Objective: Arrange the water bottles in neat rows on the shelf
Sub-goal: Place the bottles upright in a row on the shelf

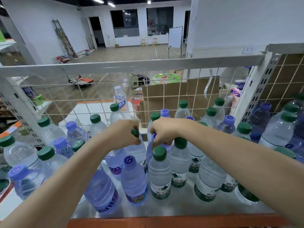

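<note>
While hands (144,132) grip bottle necks, bottles (159,171) crowd shelf (181,206)

Cool, bluish-white light is flooding the scene from ceiling strip lights (105,1) glowing at the top of the frame. Soft glare is shining off the floor (131,51) in the upper middle. Shadows are staying faint and diffuse under the bottles. The wide lens is bending straight lines toward the edges, and the corners are smearing. Fine detail is looking soft and slightly blurred throughout, especially the distant background.
</note>
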The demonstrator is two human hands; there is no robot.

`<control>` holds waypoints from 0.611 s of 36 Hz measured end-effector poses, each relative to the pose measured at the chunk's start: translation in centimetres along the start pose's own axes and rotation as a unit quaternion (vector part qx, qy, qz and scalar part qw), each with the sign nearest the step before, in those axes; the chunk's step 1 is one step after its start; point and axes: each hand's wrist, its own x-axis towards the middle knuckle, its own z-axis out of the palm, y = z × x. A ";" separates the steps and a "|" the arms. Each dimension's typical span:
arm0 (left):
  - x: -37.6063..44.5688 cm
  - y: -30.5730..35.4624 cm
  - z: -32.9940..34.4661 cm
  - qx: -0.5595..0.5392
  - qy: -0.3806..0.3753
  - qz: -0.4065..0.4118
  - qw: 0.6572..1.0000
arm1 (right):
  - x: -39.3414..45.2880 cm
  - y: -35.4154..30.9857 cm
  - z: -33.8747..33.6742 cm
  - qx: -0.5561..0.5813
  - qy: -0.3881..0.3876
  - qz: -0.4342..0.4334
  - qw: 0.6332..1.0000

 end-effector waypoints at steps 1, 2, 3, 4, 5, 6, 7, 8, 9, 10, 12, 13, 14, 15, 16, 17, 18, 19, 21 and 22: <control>-0.1 -0.1 0.0 -0.002 -0.004 -0.006 1.000 | 0.0 0.0 0.1 -0.004 0.005 -0.001 1.000; -0.3 -0.1 -0.1 -0.002 -0.008 -0.015 1.000 | 0.0 0.0 0.0 -0.005 0.009 -0.002 1.000; -0.6 -0.1 -0.2 -0.003 -0.013 -0.027 1.000 | -0.1 0.0 0.0 -0.004 0.012 -0.002 1.000; -1.0 -0.2 -0.3 -0.001 -0.017 -0.043 0.999 | -0.3 -0.1 -0.1 -0.003 0.015 -0.003 1.000; -1.3 -0.2 -0.5 0.002 -0.019 -0.061 0.998 | -0.5 -0.1 -0.1 -0.002 0.017 -0.004 1.000; -1.7 -0.2 -0.7 0.010 -0.016 -0.077 0.997 | -0.6 -0.1 -0.2 -0.001 0.017 -0.004 1.000; -2.1 -0.3 -0.9 0.020 -0.006 -0.089 0.996 | -0.8 -0.2 -0.2 -0.001 0.016 -0.005 1.000; -2.4 -0.3 -1.0 0.033 0.008 -0.097 0.995 | -0.9 -0.2 -0.2 0.001 0.016 -0.005 1.000; -2.8 -0.3 -1.2 0.050 0.023 -0.103 0.993 | -1.1 -0.2 -0.2 0.003 0.017 -0.006 1.000; -3.2 -0.3 -1.2 0.071 0.034 -0.107 0.991 | -1.2 -0.1 -0.2 0.005 0.018 -0.006 1.000; -4.0 0.0 -1.1 0.099 0.039 -0.099 0.989 | -1.4 -0.1 -0.2 0.007 0.022 -0.004 1.000; -4.3 0.2 -0.8 0.102 0.030 -0.091 0.990 | -1.6 -0.1 -0.1 0.007 0.025 -0.002 1.000; -4.5 0.4 -0.5 0.106 0.015 -0.085 0.991 | -1.7 -0.2 -0.1 0.007 0.029 0.000 1.000; -4.7 0.6 -0.1 0.113 -0.004 -0.081 0.990 | -1.7 -0.2 -0.1 0.008 0.033 0.002 0.999; -4.9 0.7 0.3 0.118 -0.023 -0.077 0.990 | -1.7 -0.2 0.0 0.008 0.038 0.003 0.999; -5.0 0.7 0.8 0.118 -0.040 -0.070 0.990 | -1.7 -0.2 0.0 0.007 0.043 0.004 0.999; -5.1 0.6 1.4 0.112 -0.053 -0.061 0.990 | -1.8 -0.3 0.0 0.003 0.049 0.004 0.999; -5.2 0.4 2.0 0.105 -0.063 -0.050 0.991 | -1.9 -0.3 0.0 -0.002 0.054 0.004 0.999; -5.4 0.0 3.0 0.104 -0.068 -0.028 0.992 | -2.2 -0.4 -0.3 -0.004 0.067 0.002 0.998; -5.5 -0.2 3.4 0.107 -0.062 -0.019 0.992 | -2.4 -0.3 -0.5 0.003 0.075 0.003 0.997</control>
